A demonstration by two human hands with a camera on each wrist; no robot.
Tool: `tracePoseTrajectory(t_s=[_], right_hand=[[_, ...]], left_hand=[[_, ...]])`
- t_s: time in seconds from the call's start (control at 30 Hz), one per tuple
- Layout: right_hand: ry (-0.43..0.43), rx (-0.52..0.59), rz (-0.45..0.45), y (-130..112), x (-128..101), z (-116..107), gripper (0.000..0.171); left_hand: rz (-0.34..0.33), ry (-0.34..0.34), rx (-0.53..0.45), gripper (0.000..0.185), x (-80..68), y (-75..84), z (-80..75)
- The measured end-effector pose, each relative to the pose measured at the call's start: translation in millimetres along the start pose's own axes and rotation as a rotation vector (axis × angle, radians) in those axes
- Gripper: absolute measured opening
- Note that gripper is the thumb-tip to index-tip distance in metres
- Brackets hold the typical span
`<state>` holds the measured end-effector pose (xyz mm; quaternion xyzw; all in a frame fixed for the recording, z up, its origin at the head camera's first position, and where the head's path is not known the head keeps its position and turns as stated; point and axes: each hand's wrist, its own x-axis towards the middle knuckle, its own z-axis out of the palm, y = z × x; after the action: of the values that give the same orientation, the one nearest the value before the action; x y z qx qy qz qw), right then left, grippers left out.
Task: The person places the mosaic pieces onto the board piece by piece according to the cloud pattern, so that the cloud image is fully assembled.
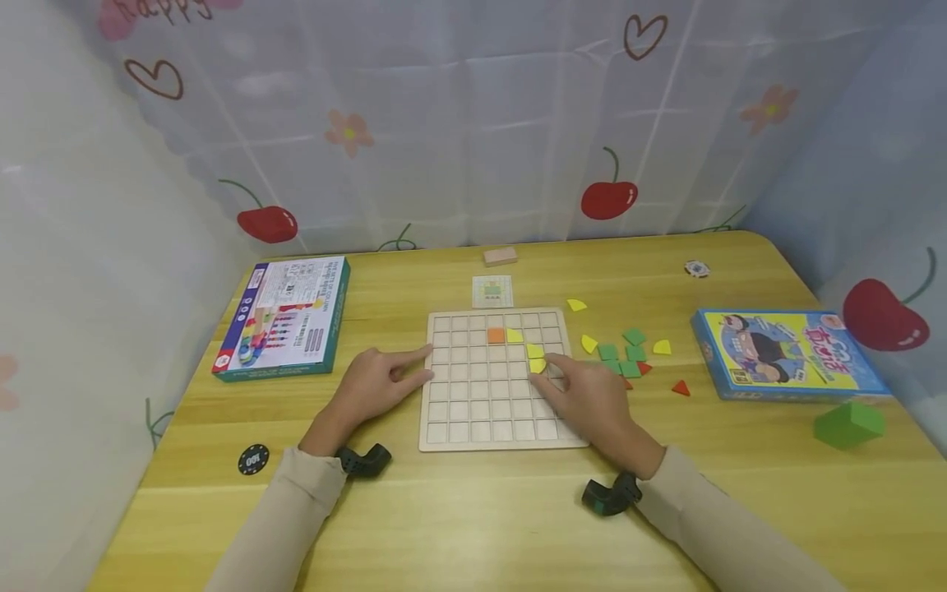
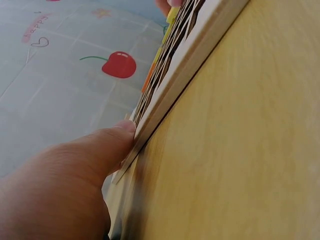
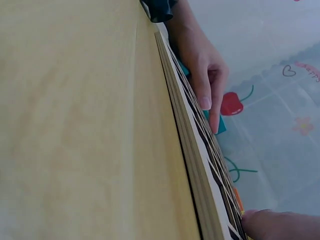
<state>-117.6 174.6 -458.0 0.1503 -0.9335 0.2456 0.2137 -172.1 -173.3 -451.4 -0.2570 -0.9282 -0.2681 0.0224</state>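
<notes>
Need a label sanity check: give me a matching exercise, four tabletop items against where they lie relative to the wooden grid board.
Things:
1. teal-edged game box
2. green cube
3. black round chip
4. orange square tile

Places:
A. in a cell of the wooden grid board
B. far right, near table edge
C. left of board, flat
D. near left, by the sleeve

Pairs: 1-C, 2-B, 3-D, 4-A

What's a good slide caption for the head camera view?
Left hand steadies the wooden grid board while the right hand touches a yellow piece on it.
</notes>
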Motion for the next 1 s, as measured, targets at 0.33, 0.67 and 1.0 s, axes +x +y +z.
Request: tracePoseTrajectory(t_s=[0.33, 0.67, 1.0], right_hand=[[0.011, -0.002, -0.022, -0.5, 0.6, 2.2, 0.041], [0.006, 0.023, -0.002, 1.6, -2.7, 2.1, 0.039], [0.004, 0.065, 0.035, 2.6, -2.4, 0.8, 0.022]], left_hand=[[-0.003, 0.007, -0.006, 0.047, -1.4, 1.0, -2.0], [0.010, 0.010, -0.001, 0.046, -0.6, 0.9, -0.3], [0.006, 0.006, -0.006, 0.047, -0.3, 1.1, -1.6]])
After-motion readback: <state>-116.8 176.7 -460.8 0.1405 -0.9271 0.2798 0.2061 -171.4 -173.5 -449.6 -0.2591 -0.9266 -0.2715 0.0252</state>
